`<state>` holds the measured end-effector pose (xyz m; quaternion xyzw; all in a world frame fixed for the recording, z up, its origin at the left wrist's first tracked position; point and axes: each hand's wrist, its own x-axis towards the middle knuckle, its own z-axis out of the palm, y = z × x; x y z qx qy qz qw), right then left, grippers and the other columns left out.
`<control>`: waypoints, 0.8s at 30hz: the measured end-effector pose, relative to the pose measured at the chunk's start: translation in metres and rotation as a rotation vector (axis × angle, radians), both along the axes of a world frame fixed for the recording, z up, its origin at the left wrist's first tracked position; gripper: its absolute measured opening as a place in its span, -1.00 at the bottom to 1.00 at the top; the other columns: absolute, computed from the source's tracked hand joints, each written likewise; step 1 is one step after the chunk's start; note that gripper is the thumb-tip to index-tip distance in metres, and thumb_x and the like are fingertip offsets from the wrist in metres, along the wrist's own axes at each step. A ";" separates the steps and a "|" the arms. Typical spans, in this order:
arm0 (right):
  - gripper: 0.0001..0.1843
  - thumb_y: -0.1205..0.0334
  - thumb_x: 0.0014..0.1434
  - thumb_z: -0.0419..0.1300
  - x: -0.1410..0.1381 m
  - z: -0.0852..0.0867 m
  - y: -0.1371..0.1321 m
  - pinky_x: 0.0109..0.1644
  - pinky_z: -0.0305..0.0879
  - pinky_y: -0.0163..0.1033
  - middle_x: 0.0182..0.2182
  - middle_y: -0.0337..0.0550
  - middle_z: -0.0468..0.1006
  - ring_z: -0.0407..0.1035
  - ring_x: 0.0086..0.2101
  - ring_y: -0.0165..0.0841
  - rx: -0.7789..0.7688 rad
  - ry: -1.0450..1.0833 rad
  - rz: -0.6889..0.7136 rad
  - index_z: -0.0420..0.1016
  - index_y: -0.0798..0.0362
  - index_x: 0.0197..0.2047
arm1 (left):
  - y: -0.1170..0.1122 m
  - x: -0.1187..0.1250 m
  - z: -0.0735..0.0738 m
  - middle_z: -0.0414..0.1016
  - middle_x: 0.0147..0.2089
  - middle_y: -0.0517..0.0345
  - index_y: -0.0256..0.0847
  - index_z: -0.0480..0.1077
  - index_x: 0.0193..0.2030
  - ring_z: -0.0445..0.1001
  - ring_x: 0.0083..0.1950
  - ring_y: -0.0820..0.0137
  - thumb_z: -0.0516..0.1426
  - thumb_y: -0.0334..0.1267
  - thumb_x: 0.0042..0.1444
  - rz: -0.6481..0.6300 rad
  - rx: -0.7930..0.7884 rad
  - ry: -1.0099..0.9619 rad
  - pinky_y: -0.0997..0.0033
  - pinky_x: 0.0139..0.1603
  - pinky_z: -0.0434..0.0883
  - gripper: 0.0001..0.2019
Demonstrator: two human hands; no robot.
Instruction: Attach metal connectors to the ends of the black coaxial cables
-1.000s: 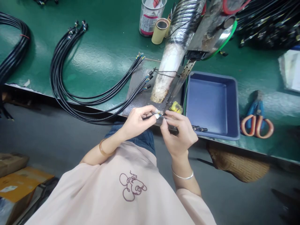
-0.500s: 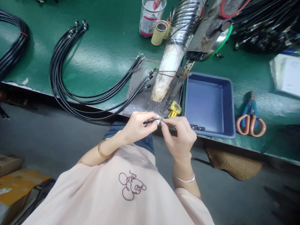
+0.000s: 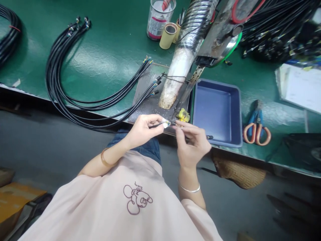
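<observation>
My left hand (image 3: 146,130) is closed in a pinch round the end of a black cable (image 3: 155,126). Thin coloured wires (image 3: 167,122) and a small dark end piece show just past its fingertips. Close to that end, my right hand (image 3: 192,139) has its thumb and index finger brought together, slightly blurred. What lies between those fingers is too small to make out. Beyond my left hand, a bundle of black cables (image 3: 54,67) curves over the bench, several ends resting on a grey metal plate (image 3: 142,83). Small black connectors (image 3: 210,137) show beside my right hand at the tray's near edge.
A blue tray (image 3: 238,117) stands right of the plate, with orange-handled pliers (image 3: 257,125) beyond it. A silver duct (image 3: 175,67) reaches down over the plate. A yellow tool (image 3: 183,115), a clear tub (image 3: 160,20), papers (image 3: 301,87) and heaped cables (image 3: 276,36) are around.
My right fingertips have drawn a little to the right, away from the coloured wires, showing more of the dark end piece. The left hand keeps its pinch. The whole view has shifted slightly.
</observation>
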<state>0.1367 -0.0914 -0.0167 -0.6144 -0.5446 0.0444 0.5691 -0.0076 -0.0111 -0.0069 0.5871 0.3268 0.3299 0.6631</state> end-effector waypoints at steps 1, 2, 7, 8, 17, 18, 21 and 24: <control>-0.92 0.37 0.21 0.31 -0.001 -0.001 0.001 -0.22 0.61 -0.27 -0.22 -0.13 0.71 0.65 -0.22 -0.31 -0.017 -0.020 0.018 0.49 0.04 -0.25 | 0.001 0.001 0.000 0.33 -0.48 0.23 -0.32 0.50 -0.35 0.19 -0.45 0.56 0.18 -0.24 0.09 0.004 0.004 0.001 0.53 -0.39 0.20 -0.83; -0.92 0.37 0.21 0.30 -0.002 -0.002 0.003 -0.19 0.62 -0.25 -0.20 -0.12 0.71 0.65 -0.20 -0.30 -0.015 -0.045 0.023 0.48 0.03 -0.27 | 0.001 0.002 0.000 0.31 -0.50 0.24 -0.32 0.50 -0.35 0.18 -0.46 0.56 0.18 -0.24 0.09 0.013 0.010 0.007 0.53 -0.39 0.19 -0.84; -0.89 0.38 0.21 0.29 -0.002 -0.002 0.008 -0.13 0.63 -0.19 -0.17 -0.11 0.71 0.65 -0.21 -0.30 0.040 -0.158 0.001 0.45 0.02 -0.31 | 0.006 0.006 0.002 0.18 -0.55 0.32 -0.30 0.50 -0.36 0.09 -0.50 0.57 0.17 -0.23 0.06 0.043 0.040 0.057 0.52 -0.42 0.15 -0.83; -0.89 0.39 0.20 0.29 -0.002 -0.002 0.009 -0.14 0.63 -0.19 -0.16 -0.11 0.71 0.65 -0.21 -0.30 0.042 -0.164 0.001 0.45 0.02 -0.31 | 0.006 0.007 0.003 0.17 -0.56 0.33 -0.30 0.51 -0.37 0.08 -0.50 0.57 0.17 -0.23 0.06 0.045 0.048 0.064 0.52 -0.42 0.15 -0.83; -0.85 0.43 0.17 0.33 -0.001 0.007 0.012 -0.13 0.62 -0.21 -0.19 -0.16 0.71 0.65 -0.20 -0.30 0.069 -0.205 -0.006 0.48 0.00 -0.28 | 0.008 0.008 0.013 0.28 -0.52 0.28 -0.30 0.50 -0.38 0.14 -0.48 0.57 0.13 -0.28 0.09 0.041 0.118 0.066 0.53 -0.43 0.15 -0.84; -0.85 0.43 0.17 0.34 -0.001 0.008 0.012 -0.14 0.62 -0.21 -0.22 -0.19 0.71 0.65 -0.21 -0.29 0.071 -0.241 -0.020 0.49 -0.01 -0.28 | 0.008 0.007 0.013 0.29 -0.51 0.28 -0.30 0.50 -0.38 0.16 -0.47 0.57 0.13 -0.29 0.10 0.035 0.114 0.064 0.53 -0.43 0.16 -0.84; -0.84 0.42 0.17 0.34 0.000 0.012 0.011 -0.14 0.61 -0.20 -0.23 -0.20 0.72 0.65 -0.21 -0.28 0.063 -0.342 -0.046 0.51 -0.03 -0.25 | 0.009 0.005 0.013 0.34 -0.49 0.24 -0.30 0.50 -0.37 0.22 -0.46 0.55 0.14 -0.28 0.11 0.011 0.086 0.076 0.53 -0.40 0.21 -0.85; -0.83 0.42 0.16 0.34 0.000 0.013 0.009 -0.12 0.62 -0.21 -0.17 -0.16 0.72 0.65 -0.20 -0.29 0.057 -0.364 -0.030 0.49 -0.02 -0.24 | 0.011 0.004 0.012 0.37 -0.48 0.21 -0.30 0.51 -0.35 0.25 -0.45 0.53 0.15 -0.25 0.11 -0.011 0.057 0.095 0.52 -0.39 0.24 -0.83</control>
